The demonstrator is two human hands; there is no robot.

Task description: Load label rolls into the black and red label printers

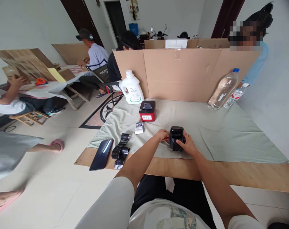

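On the cloth in front of me stands a small black box-shaped device with its lid raised, which looks like a portable printer (177, 144). My right hand (189, 144) grips its right side, the thumb across the front edge. Close against the left side is my left hand (162, 135), fingers drawn together; what they hold, if anything, is hidden. Behind to the left sits a red and black box-shaped device (148, 116) with a patterned slip on top. A small white paper roll with dark print (139, 128) lies before it.
Left of my arms lie a dark phone (101, 155) and a curled black strip (121, 152). A white jug (132, 89) stands at the back left, two clear bottles (223, 89) at the back right. A cardboard screen (182, 74) closes the far edge. Other people are around.
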